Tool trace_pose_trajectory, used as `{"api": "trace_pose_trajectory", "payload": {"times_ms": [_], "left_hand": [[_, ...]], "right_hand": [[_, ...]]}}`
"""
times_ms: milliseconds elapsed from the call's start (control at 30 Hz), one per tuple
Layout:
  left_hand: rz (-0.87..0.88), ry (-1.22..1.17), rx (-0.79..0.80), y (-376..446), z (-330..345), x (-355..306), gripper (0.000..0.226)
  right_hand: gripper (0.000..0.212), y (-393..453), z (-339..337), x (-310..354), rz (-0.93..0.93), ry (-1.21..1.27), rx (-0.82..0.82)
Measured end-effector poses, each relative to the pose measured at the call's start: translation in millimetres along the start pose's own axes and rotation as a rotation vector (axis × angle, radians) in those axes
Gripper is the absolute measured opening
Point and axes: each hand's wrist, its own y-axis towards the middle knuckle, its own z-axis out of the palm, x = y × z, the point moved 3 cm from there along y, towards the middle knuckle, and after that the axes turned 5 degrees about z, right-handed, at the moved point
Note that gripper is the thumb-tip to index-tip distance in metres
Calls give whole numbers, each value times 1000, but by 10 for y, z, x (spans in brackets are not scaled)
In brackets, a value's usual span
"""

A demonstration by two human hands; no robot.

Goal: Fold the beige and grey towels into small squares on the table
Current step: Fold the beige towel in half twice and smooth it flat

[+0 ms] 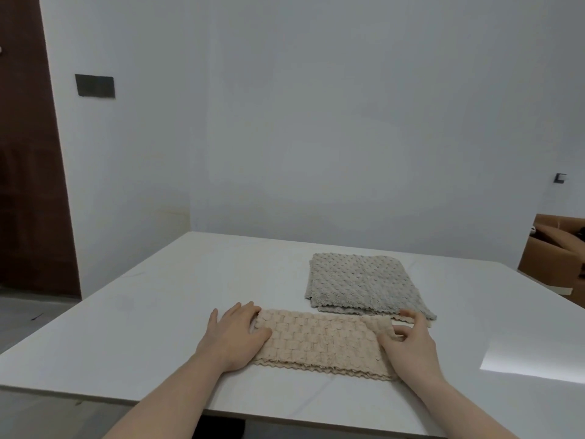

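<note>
At the far left a dark wooden door [28,153] stands beside the white wall. Your left hand [232,335] rests on the left end of the beige towel [323,342], fingers straight and slightly spread, pressing it flat. The towel lies folded into a long strip near the front of the white table [133,327]. Your right hand [410,339] pinches the strip's right end between thumb and curled fingers. Just behind, touching that end, lies the grey towel [364,283], folded. A cardboard box [552,255] stands beyond the table's right side.
</note>
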Motion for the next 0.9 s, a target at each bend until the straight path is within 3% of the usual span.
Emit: {"api": "trace_pose_trajectory", "payload": {"times_ms": [233, 533, 700, 900], "left_hand": [[-5, -30, -32, 8, -13, 3, 69], [0, -116, -104, -34, -61, 7, 58], [26, -194, -164, -31, -92, 23, 46], [15, -358, -245, -5, -114, 81, 13]], "right_hand": [[44, 123, -106, 303, 18, 53, 31], [56, 134, 202, 1001, 88, 181, 211], [50, -28, 539, 1256, 119, 286, 358], [53, -243, 914, 1383, 122, 382, 453]]}}
